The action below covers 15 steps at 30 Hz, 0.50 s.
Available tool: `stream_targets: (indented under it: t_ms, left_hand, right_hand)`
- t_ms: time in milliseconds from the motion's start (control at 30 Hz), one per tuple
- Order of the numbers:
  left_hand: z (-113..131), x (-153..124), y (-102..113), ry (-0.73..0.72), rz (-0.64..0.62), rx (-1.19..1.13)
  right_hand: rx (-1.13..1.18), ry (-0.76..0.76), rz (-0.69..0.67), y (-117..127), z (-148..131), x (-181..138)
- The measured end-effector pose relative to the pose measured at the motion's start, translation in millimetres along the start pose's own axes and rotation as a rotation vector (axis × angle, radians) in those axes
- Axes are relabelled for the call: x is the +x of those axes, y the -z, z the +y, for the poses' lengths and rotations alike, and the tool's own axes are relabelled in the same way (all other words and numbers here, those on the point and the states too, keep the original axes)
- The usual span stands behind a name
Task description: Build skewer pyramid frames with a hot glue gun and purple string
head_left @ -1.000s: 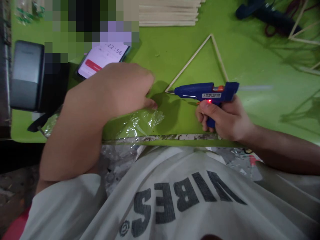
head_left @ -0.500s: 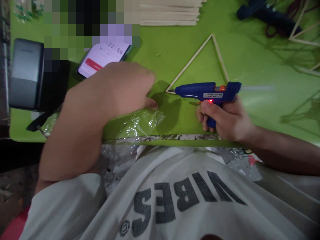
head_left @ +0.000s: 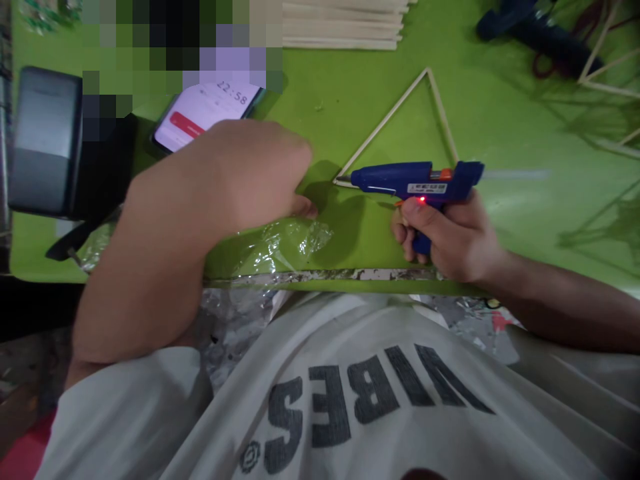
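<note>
My right hand [head_left: 450, 230] is wrapped round the handle of a blue hot glue gun [head_left: 400, 179], its red light lit and a clear glue stick [head_left: 517, 175] poking out the back. The metal nozzle is at the left corner of a triangle of thin wooden sticks [head_left: 385, 123] lying on the table; the gun covers most of the bottom stick. Left of that corner, my left hand [head_left: 260, 177] is curled with its back up and thumb tucked below. Its other fingers are hidden, so anything inside them cannot be seen. Crinkled clear plastic [head_left: 285, 247] lies by its thumb.
On the green table [head_left: 310, 133], a phone [head_left: 175, 137] lies partly behind my left wrist, and a dark grey case [head_left: 45, 140] stands farther left. A bundle of wooden sticks [head_left: 340, 27] is at the back. A dark tool [head_left: 540, 40] and stick frames [head_left: 607, 83] are at right.
Both hands and the glue gun hold almost the same pose. The view has shifted slightly, and the phone's digits have gone from 22:56 to 22:58.
</note>
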<state>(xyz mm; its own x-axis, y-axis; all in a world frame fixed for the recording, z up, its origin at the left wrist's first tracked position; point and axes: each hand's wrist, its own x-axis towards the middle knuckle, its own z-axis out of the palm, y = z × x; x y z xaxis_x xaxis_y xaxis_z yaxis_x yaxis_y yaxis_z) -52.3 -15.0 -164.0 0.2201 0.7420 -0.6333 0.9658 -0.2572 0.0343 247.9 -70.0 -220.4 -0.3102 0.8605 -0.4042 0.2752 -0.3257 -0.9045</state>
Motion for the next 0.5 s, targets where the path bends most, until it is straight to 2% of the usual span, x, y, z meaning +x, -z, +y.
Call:
stream_targets:
  t_ms: [200, 500]
  left_hand:
    - [-2.4, -0.4, 0.7, -0.033, 0.008, 0.082]
    - [0.0, 0.7, 0.0, 0.002, -0.012, 0.049]
  right_hand:
    - [-0.012, -0.001, -0.001, -0.3, -1.1, 0.5]
    - [0.001, 0.014, 0.007, -0.6, -1.7, -1.0]
